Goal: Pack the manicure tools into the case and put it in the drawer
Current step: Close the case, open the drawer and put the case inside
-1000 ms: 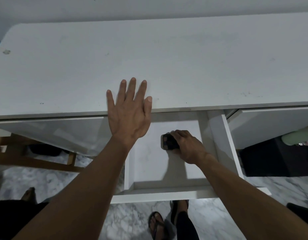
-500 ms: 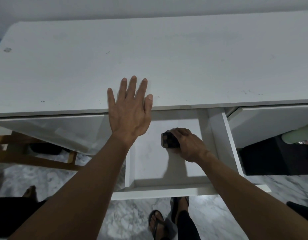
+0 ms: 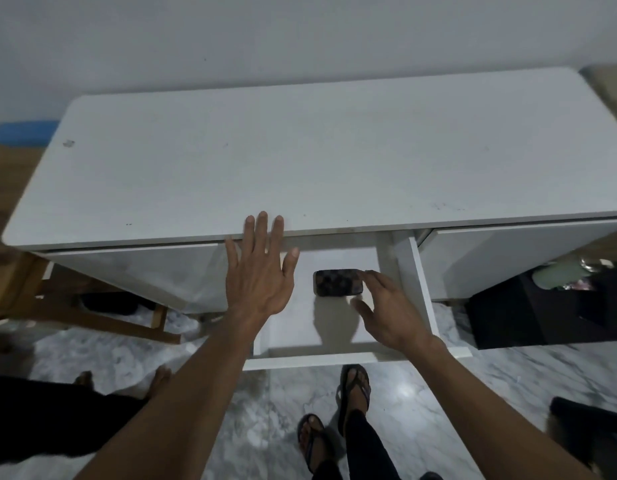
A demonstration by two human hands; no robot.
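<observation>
A small dark checkered case [image 3: 337,282] lies flat on the floor of the pulled-out white drawer [image 3: 321,360], near its back. My right hand [image 3: 386,311] hovers just to the right of the case with fingers spread, holding nothing; its fingertips are close to the case's right end. My left hand [image 3: 260,271] is open, fingers apart, with the fingertips at the front edge of the white desk top [image 3: 300,157] and the palm over the drawer's left side.
A second drawer front [image 3: 508,258] stands partly out at the right, above a dark box [image 3: 542,313]. A wooden frame [image 3: 75,313] stands under the desk at left. Feet in sandals [image 3: 352,393] are on the marble floor below the drawer.
My right hand has let go of the case and drawn back to the right; the case now lies uncovered in the drawer. The view has pulled back and up.
</observation>
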